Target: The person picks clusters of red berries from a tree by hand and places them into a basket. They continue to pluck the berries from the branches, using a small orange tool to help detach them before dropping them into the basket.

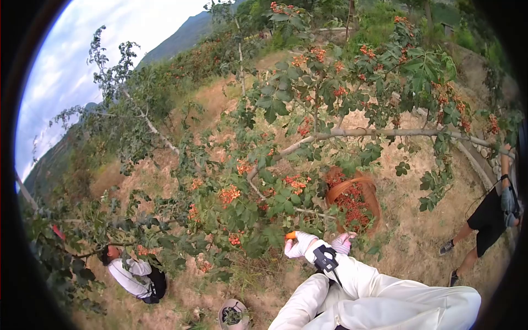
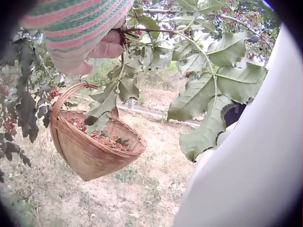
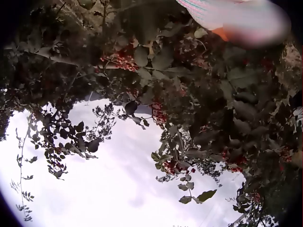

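My left hand, in a pink-and-green striped glove, grips a leafy twig by its stem; broad toothed leaves spread out from it. In the head view that hand shows only partly past the other sleeve. My gloved right hand, with an orange piece at its fingertips, is beside low leaves and clusters of small red berries. In the right wrist view the hand is blurred and cut off at the top edge; I cannot tell whether its fingers are curled.
A wicker basket of red berries hangs just beyond my left hand. A thick bare branch arches across the tree. One person is low down at left; another stands at right. A pale hat-like container sits on dry ground.
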Available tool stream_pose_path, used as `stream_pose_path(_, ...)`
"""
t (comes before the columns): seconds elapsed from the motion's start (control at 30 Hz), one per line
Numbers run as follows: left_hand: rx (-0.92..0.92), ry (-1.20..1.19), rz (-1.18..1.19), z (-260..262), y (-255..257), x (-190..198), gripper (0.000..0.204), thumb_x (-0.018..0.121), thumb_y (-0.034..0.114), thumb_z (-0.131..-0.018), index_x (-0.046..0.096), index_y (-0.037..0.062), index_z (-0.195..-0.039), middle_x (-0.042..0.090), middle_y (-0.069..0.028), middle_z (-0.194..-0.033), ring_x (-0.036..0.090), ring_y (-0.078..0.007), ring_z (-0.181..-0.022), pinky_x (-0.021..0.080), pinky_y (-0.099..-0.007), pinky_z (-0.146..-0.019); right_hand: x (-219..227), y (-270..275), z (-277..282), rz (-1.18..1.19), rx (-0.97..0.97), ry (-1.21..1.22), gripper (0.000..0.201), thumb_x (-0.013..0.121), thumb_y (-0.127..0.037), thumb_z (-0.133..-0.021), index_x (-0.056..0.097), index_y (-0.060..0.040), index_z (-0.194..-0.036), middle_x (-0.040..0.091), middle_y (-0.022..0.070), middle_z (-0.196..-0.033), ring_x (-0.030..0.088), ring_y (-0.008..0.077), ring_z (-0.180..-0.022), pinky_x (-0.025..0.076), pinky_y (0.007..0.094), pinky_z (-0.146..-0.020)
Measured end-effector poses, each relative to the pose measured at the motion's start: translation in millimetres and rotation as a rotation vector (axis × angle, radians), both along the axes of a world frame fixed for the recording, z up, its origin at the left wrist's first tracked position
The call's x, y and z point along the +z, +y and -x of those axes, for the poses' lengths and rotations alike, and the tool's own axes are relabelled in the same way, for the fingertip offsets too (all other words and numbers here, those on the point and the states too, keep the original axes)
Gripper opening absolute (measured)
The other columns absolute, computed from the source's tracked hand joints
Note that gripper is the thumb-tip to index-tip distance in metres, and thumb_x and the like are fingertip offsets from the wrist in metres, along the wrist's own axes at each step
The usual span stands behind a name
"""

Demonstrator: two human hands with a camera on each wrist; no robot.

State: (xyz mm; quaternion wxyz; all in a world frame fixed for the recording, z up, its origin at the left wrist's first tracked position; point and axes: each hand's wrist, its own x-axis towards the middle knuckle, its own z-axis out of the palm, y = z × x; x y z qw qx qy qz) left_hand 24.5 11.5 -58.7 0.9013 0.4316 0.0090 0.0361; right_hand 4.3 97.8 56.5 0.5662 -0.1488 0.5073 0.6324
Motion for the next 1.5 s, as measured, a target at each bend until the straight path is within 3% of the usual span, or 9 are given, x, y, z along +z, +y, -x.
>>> stream_pose_path(0.03,0.107,-0.037,-0.022,-27,6,-111,0.025,0.045,0.009,-0.086,0.059,-0.0063,-0.101,0.061,-0.0108,-0.101,0.052,-0.0160,-0.091,0.034,-0.0270,-0.089,27,-6,5,0.189,-0.046,0.041,0.013,0.059,-0.014,-0.082,0.051,-0.0040,-0.082,0.047,0.0035,-0.067,0.043,0.0161,-0.054,0.038,0.0308,-0.051)
stream_pose_path(0.17,0.197,0.028,-0.673,18,-7,16,0.022,0.043,0.003,-0.086,0.062,0.0007,-0.098,0.063,-0.0067,-0.095,0.054,-0.0152,-0.091,0.039,-0.0259,-0.085,-30,-20,32,0.212,0.177,-0.267,0.010,0.060,-0.012,-0.081,0.052,-0.0080,-0.081,0.047,0.0030,-0.066,0.045,0.0161,-0.056,0.042,0.0301,-0.053)
stream_pose_path(0.4,0.094,0.118,-0.529,43,10,-3,0.024,0.046,0.000,-0.083,0.060,0.0023,-0.103,0.060,-0.0046,-0.101,0.053,-0.0110,-0.094,0.039,-0.0214,-0.084,59,-103,43,-0.770,0.073,-0.681,0.032,0.060,-0.007,-0.081,0.051,-0.0016,-0.111,0.054,0.0079,-0.083,0.051,0.0190,-0.071,0.044,0.0307,-0.065)
stream_pose_path(0.47,0.123,0.186,0.587,80,-3,18,0.035,0.043,0.013,-0.087,0.049,0.0042,-0.121,0.047,-0.0061,-0.127,0.048,-0.0139,-0.110,0.038,-0.0247,-0.090,80,-137,21,-0.694,0.108,-0.970,0.038,0.062,-0.010,-0.080,0.049,-0.0020,-0.115,0.058,0.0079,-0.091,0.053,0.0175,-0.074,0.046,0.0291,-0.067)
stream_pose_path(0.53,0.245,0.262,-0.644,73,-4,30,0.024,0.051,0.015,-0.085,0.058,0.0032,-0.105,0.061,-0.0094,-0.092,0.057,-0.0219,-0.095,0.043,-0.0317,-0.086,111,-174,-8,-0.647,-0.043,-1.224,0.056,0.074,-0.026,-0.072,0.048,-0.0014,-0.115,0.059,0.0089,-0.095,0.056,0.0165,-0.079,0.046,0.0274,-0.071)
stream_pose_path(0.73,0.312,0.014,-0.946,102,13,76,0.019,0.047,0.010,-0.077,0.061,0.0053,-0.089,0.065,-0.0071,-0.095,0.057,-0.0267,-0.096,0.037,-0.0382,-0.098,14,-211,-152,0.306,0.079,-1.850,0.046,0.058,-0.020,-0.079,0.047,-0.0031,-0.120,0.058,0.0114,-0.104,0.060,0.0178,-0.080,0.051,0.0271,-0.070)
stream_pose_path(0.8,0.316,0.044,-0.949,115,9,69,0.017,0.044,0.011,-0.078,0.060,0.0057,-0.084,0.066,-0.0054,-0.092,0.058,-0.0265,-0.095,0.036,-0.0363,-0.099,-23,-204,-181,1.118,1.062,-2.004,0.044,0.056,-0.010,-0.078,0.048,-0.0027,-0.121,0.057,0.0158,-0.112,0.061,0.0247,-0.088,0.050,0.0298,-0.078)
stream_pose_path(1.0,0.412,0.044,-1.064,146,24,55,0.019,0.047,0.015,-0.080,0.062,0.0073,-0.089,0.067,-0.0040,-0.087,0.059,-0.0257,-0.092,0.036,-0.0405,-0.098,116,-125,-115,0.024,0.337,-2.392,0.042,0.058,-0.002,-0.077,0.052,-0.0035,-0.119,0.059,0.0105,-0.109,0.057,0.0159,-0.098,0.046,0.0277,-0.085)
stream_pose_path(1.5,0.604,0.105,-1.110,187,23,68,0.025,0.046,0.028,-0.086,0.062,0.0096,-0.090,0.066,-0.0033,-0.086,0.060,-0.0242,-0.091,0.035,-0.0410,-0.100,121,-20,-93,0.284,0.514,-3.231,0.066,0.076,-0.026,-0.062,0.049,-0.0102,-0.120,0.055,0.0090,-0.110,0.049,0.0278,-0.104,0.039,0.0417,-0.087)
